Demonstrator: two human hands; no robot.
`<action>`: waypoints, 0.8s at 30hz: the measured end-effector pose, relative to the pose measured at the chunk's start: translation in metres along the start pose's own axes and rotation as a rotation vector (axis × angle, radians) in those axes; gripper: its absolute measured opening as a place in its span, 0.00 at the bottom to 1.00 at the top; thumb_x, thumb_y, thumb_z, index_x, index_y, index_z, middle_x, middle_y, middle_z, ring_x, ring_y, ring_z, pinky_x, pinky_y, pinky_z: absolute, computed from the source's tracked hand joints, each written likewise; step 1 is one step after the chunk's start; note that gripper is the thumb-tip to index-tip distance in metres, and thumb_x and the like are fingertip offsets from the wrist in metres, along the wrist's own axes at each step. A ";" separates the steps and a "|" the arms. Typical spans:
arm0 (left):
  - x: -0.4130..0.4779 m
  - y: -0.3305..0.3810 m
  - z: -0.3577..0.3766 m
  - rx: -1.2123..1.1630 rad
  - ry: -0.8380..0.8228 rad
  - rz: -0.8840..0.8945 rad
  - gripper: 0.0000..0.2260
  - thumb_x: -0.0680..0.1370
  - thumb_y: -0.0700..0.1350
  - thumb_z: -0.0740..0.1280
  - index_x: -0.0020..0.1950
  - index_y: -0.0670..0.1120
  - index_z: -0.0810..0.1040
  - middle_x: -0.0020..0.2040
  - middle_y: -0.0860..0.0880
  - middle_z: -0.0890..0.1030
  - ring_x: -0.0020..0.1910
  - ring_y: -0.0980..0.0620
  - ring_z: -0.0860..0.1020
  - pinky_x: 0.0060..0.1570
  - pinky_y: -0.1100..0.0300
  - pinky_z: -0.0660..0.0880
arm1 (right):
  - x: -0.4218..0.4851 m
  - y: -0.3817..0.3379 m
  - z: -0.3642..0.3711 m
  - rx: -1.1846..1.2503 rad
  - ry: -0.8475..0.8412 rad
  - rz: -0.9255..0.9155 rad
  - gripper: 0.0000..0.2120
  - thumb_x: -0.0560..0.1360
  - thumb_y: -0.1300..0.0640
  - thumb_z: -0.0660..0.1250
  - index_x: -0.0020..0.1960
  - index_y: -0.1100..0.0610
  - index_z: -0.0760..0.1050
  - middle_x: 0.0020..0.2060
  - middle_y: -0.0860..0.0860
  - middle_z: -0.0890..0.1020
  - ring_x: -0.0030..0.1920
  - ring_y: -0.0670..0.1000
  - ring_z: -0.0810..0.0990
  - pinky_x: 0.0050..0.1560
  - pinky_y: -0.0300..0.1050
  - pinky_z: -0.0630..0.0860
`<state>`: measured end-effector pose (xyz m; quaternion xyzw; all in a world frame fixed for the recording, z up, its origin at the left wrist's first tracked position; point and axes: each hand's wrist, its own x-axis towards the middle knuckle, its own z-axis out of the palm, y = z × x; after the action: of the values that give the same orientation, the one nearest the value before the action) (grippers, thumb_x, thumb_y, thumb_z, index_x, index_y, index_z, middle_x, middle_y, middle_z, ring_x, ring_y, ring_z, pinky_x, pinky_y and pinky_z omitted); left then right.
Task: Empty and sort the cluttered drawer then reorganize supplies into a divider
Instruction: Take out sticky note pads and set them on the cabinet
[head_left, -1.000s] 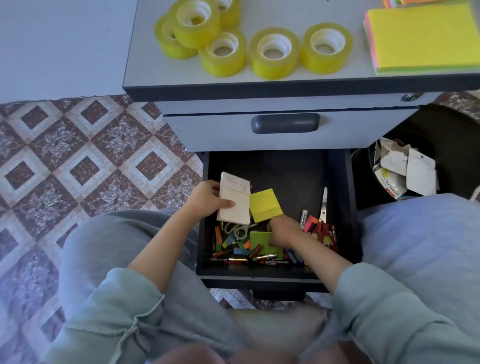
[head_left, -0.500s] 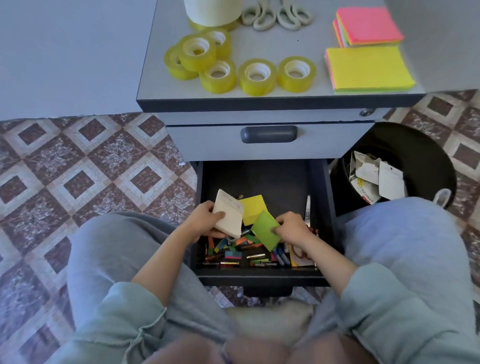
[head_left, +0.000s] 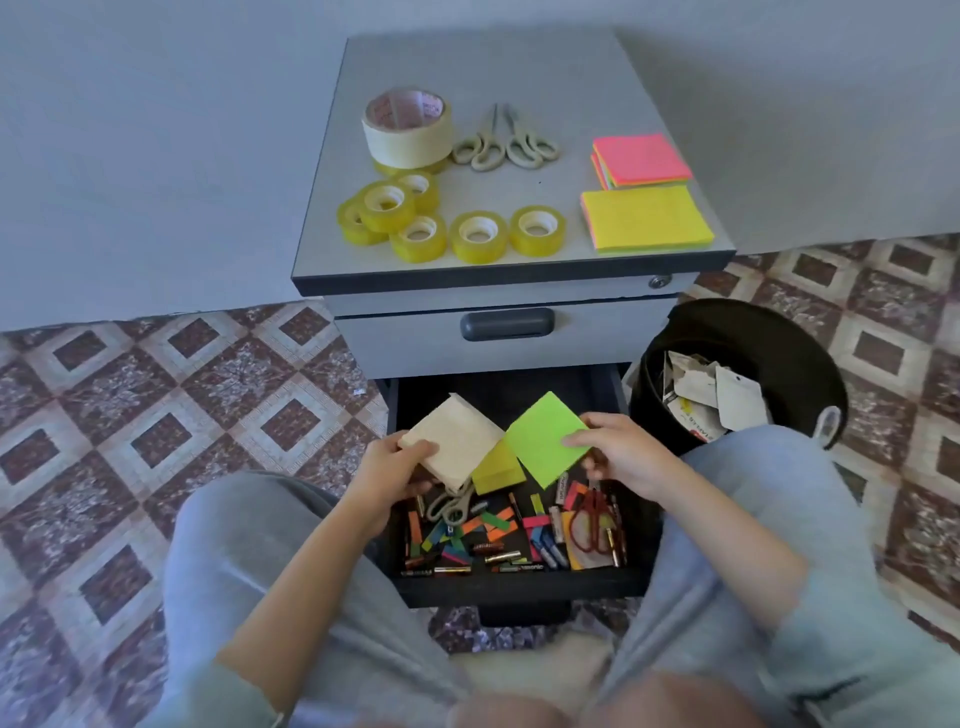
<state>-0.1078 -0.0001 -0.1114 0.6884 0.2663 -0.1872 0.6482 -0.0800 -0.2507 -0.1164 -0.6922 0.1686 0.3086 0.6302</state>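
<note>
Green pad (head_left: 545, 439), moments ago down in the drawer (head_left: 519, 590), now lifted above it, pinched by the right hand (head_left: 621, 454); the left hand (head_left: 387, 467) grips a cream pad (head_left: 454, 434). Both are likely bound for the cabinet top (head_left: 519, 67).

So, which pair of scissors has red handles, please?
The red scissors at the drawer's right; the drawer's other pair and the two pairs on the cabinet are beige.

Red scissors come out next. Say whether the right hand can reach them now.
Probably, once freed. The red scissors lie uncovered in the drawer, just below the right hand. But that hand grips a green pad, so it would likely need to put that down first.
</note>
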 end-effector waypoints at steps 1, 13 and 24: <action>-0.006 0.006 -0.002 -0.043 -0.016 -0.006 0.02 0.78 0.39 0.63 0.49 0.43 0.75 0.39 0.46 0.79 0.35 0.52 0.77 0.28 0.67 0.76 | -0.005 -0.004 -0.003 0.031 -0.011 -0.020 0.05 0.75 0.69 0.64 0.44 0.61 0.75 0.33 0.54 0.75 0.27 0.47 0.69 0.24 0.36 0.64; -0.062 0.081 0.010 0.013 -0.349 0.197 0.06 0.76 0.38 0.65 0.51 0.40 0.77 0.37 0.48 0.84 0.36 0.54 0.82 0.33 0.67 0.78 | -0.054 -0.068 -0.030 0.530 -0.095 -0.227 0.15 0.66 0.55 0.69 0.48 0.62 0.75 0.30 0.53 0.76 0.23 0.44 0.71 0.20 0.32 0.65; -0.054 0.180 0.043 -0.031 -0.248 0.463 0.09 0.77 0.32 0.63 0.52 0.44 0.74 0.40 0.49 0.82 0.33 0.57 0.80 0.36 0.67 0.78 | -0.079 -0.136 -0.087 0.698 0.107 -0.510 0.10 0.80 0.67 0.54 0.48 0.61 0.74 0.30 0.50 0.83 0.28 0.45 0.80 0.28 0.33 0.76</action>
<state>-0.0370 -0.0523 0.0600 0.6926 0.0230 -0.1129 0.7121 -0.0356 -0.3274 0.0399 -0.4723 0.1190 0.0312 0.8728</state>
